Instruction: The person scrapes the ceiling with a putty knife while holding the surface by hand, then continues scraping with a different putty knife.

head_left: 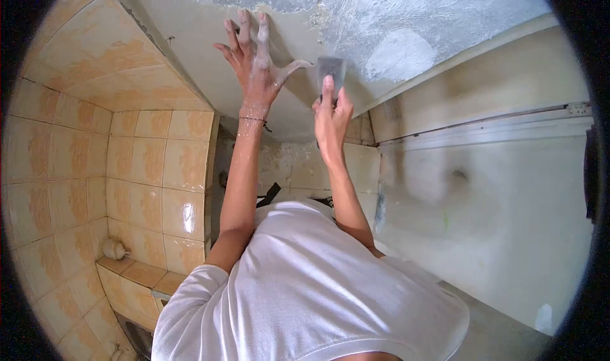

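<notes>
My left hand, dusted with white powder, is spread with its fingers apart against the pale wall surface. To its right, my right hand grips a scraper with a flat grey blade, the thumb pressed along it. The blade lies over the wall surface and looks slightly blurred. Beyond the blade is a rough grey-blue area with the paint gone, and a round whitish patch is on it.
Tiled walls with orange marks stand on the left, with a small rounded object on a tiled ledge. A pale wall rises on the right, crossed by a thin strip.
</notes>
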`<action>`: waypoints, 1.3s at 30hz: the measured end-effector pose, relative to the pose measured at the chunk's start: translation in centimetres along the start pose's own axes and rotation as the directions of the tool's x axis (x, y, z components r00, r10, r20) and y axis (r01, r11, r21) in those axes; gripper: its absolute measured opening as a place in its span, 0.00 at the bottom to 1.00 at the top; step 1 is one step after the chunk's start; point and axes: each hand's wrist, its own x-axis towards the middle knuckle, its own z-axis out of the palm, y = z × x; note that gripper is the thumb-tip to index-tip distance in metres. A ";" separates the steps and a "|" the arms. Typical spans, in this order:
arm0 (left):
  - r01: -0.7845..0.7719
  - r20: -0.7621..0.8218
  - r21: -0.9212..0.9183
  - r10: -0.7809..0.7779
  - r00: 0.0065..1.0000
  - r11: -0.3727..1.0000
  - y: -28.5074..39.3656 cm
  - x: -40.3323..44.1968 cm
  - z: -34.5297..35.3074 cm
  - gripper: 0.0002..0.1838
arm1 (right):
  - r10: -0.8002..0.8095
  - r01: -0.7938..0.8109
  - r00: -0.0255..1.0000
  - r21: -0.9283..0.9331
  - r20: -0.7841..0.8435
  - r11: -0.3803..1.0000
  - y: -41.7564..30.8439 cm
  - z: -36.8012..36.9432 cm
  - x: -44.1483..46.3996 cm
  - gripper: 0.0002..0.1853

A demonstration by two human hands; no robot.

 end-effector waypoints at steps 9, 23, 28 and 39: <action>0.000 -0.035 -0.097 -0.004 0.999 0.995 -0.2 0.4 0.4 0.67 | -0.131 0.124 0.985 -0.069 -0.110 0.990 -2.6 -1.3 -0.6 0.30; -0.010 -0.038 0.022 0.011 0.999 1.000 0.5 0.5 0.1 0.74 | -0.178 0.168 0.978 -0.091 -0.111 0.982 1.8 0.3 2.5 0.33; -0.036 -0.037 0.025 0.037 0.999 0.999 0.1 0.1 0.1 0.74 | -0.185 0.179 0.980 -0.079 -0.078 0.981 2.1 -0.3 2.5 0.34; -0.008 -0.040 -0.084 0.004 0.999 0.996 0.0 0.2 0.3 0.70 | -0.084 0.083 0.995 -0.022 -0.050 0.996 0.3 -0.5 2.7 0.34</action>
